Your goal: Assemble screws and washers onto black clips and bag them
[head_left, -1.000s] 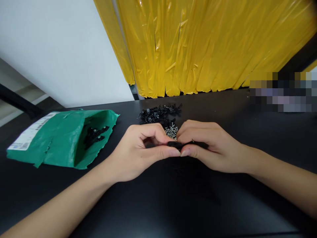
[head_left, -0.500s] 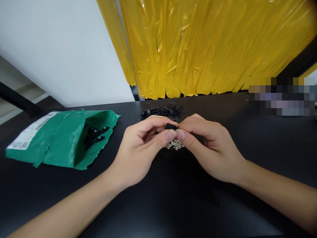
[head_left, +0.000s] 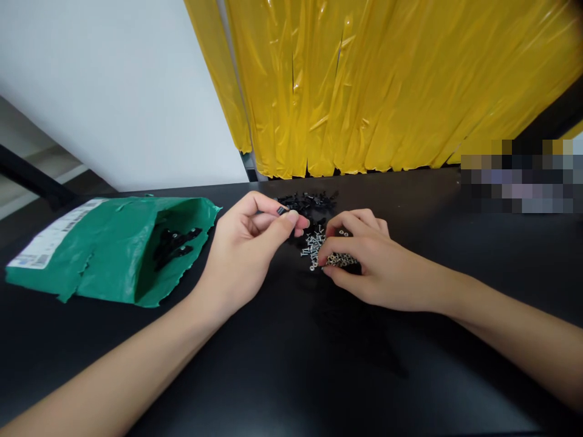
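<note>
Between the thumb and index finger of my left hand point(head_left: 248, 249) is a small black plastic part point(head_left: 282, 210), mostly covered by the fingers. My right hand point(head_left: 364, 255) is lowered over the small hardware, its thumb and fingers spread apart around the pile of nuts point(head_left: 340, 260); nothing shows held in it. Left of its fingertips lie many small silver screws point(head_left: 312, 247). Behind both hands, a heap of black plastic parts point(head_left: 314, 201) rests on the dark table point(head_left: 273, 364).
On the left lies an open green plastic bag point(head_left: 109, 255) with a white label and several black parts point(head_left: 175, 243) inside. A white panel point(head_left: 136, 91) and yellow plastic strips point(head_left: 364, 91) stand behind the table. The far right is pixelated.
My hands have moved apart. The left keeps the black part and shifts slightly left; the right has let go of it and come down to the nuts, uncovering the screws.
</note>
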Tool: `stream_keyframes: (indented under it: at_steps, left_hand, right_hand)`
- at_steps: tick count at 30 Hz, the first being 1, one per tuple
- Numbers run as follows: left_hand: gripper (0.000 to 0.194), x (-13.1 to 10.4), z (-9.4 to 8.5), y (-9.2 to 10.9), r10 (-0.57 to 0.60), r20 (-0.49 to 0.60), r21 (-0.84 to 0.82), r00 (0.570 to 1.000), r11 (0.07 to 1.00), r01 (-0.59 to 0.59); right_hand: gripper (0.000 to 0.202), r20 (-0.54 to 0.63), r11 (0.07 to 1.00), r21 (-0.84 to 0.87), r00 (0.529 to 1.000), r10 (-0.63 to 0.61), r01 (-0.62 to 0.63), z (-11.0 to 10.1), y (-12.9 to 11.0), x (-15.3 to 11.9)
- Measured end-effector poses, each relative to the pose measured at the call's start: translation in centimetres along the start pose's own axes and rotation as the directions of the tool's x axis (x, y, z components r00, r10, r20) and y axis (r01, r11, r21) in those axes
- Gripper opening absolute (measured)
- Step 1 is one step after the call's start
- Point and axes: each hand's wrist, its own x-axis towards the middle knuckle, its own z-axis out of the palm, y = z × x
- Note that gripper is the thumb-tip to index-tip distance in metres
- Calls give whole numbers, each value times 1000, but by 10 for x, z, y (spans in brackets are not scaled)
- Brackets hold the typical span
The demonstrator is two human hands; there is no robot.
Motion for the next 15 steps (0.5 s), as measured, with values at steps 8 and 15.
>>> stream_keyframes:
  at_steps: [8, 15]
  left_hand:
    - [12, -2, 0, 2, -27, 29, 113, 999, 993, 24]
    - [22, 0, -3, 2, -29, 25, 291, 999, 957, 21]
  right_hand:
    - [15, 32, 999, 42, 999, 10, -11, 0, 0, 2]
    - [12, 25, 999, 45, 1000, 6, -7, 0, 1, 4]
